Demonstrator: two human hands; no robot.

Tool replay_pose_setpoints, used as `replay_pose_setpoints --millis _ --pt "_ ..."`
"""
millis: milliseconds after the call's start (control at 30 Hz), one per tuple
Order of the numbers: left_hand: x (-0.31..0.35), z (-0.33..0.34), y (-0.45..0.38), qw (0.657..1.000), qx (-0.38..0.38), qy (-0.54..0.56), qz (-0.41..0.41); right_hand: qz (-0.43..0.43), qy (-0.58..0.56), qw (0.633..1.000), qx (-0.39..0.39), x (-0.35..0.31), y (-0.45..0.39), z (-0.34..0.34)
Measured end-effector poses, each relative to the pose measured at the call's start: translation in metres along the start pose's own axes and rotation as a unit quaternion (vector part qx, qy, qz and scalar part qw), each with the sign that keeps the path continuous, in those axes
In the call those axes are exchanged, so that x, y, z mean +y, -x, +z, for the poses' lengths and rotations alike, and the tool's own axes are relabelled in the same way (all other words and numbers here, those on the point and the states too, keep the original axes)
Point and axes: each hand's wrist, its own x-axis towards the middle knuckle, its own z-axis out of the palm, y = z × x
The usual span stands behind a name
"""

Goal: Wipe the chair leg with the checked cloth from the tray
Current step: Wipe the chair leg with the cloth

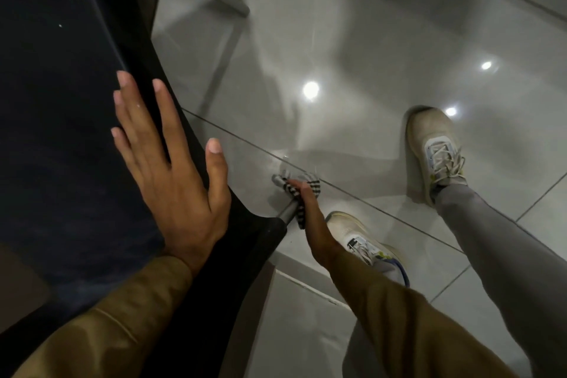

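While two shoes [435,147] stand on glossy grey floor tiles [352,49], the left hand [171,175] lies flat and open on the chair seat [61,70] and the right hand [310,212] grips one checked cloth [299,190] around one chair leg [287,210].

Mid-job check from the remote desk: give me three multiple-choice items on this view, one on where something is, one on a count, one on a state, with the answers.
1. Where does the black-and-white checked cloth sit?
A. wrapped around the lower end of the grey metal chair leg
B. spread on the dark chair seat
C. lying on the glossy grey tiled floor, away from the chair

2. How many pale laced sneakers show?
A. one
B. two
C. none

3. What is the left hand doing?
A. gripping the cloth
B. lying flat, fingers spread, on the seat edge
C. hanging in the air

Answers:
1 A, the right hand presses the cloth against the leg close to the floor.
2 B, one sneaker sits beside the right hand, another further off.
3 B, its open palm rests on the seat.
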Motion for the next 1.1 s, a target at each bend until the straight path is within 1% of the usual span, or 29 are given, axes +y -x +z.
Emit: replay_pose_setpoints --millis 67,100,233,267,333,400,500,600,667,800,867,933,1000,1033,1100 --pt "-0.002 0.001 0.0 1.0 -0.002 -0.004 0.003 0.037 -0.013 0.999 -0.002 -0.006 0.003 0.003" --pt "-0.003 0.001 0.0 1.0 -0.004 -0.003 0.0 0.033 -0.009 0.999 -0.015 -0.006 0.016 0.003" --pt "-0.001 0.0 0.0 1.0 -0.008 0.01 -0.009 -0.071 -0.035 0.993 -0.087 0.013 0.088 0.005" --pt "-0.001 0.0 -0.001 1.0 -0.008 0.01 -0.01 -0.08 -0.033 0.991 -0.099 0.016 0.092 0.005" --pt "-0.001 0.001 -0.001 1.0 -0.006 0.009 -0.01 -0.075 0.011 0.992 -0.106 0.015 0.079 0.005" --pt "-0.002 0.002 0.0 1.0 -0.003 0.01 -0.011 -0.049 0.03 0.995 -0.078 0.013 0.051 0.001" --pt "-0.005 0.003 -0.001 1.0 0.0 0.013 -0.006 0.004 0.009 1.0 -0.029 0.005 0.01 -0.003" --pt "-0.005 0.003 0.0 1.0 -0.003 0.021 -0.007 0.024 -0.002 1.0 -0.011 -0.004 0.009 -0.002" --pt "-0.004 0.002 0.001 1.0 -0.005 0.019 -0.012 0.008 -0.02 1.0 -0.019 0.0 0.032 0.0" --pt "-0.003 0.001 -0.001 1.0 -0.01 0.025 -0.014 -0.083 -0.044 0.994 -0.06 0.015 0.094 0.017" --pt "-0.002 0.001 -0.002 1.0 -0.008 0.026 -0.015 -0.086 -0.035 0.994 -0.061 0.014 0.093 0.023" --pt "-0.002 0.001 -0.002 0.999 -0.006 0.028 -0.014 -0.082 -0.012 0.996 -0.035 0.014 0.073 0.021" --pt "-0.003 0.001 -0.001 1.0 -0.004 0.024 -0.01 -0.051 -0.005 0.999 -0.012 0.009 0.039 0.015" --pt "-0.004 0.001 -0.001 1.0 -0.004 0.022 -0.009 -0.018 -0.009 1.0 -0.001 0.004 0.023 0.011" --pt "-0.005 0.002 0.0 1.0 -0.005 0.024 -0.006 0.033 -0.043 0.998 0.027 -0.004 -0.002 0.007"
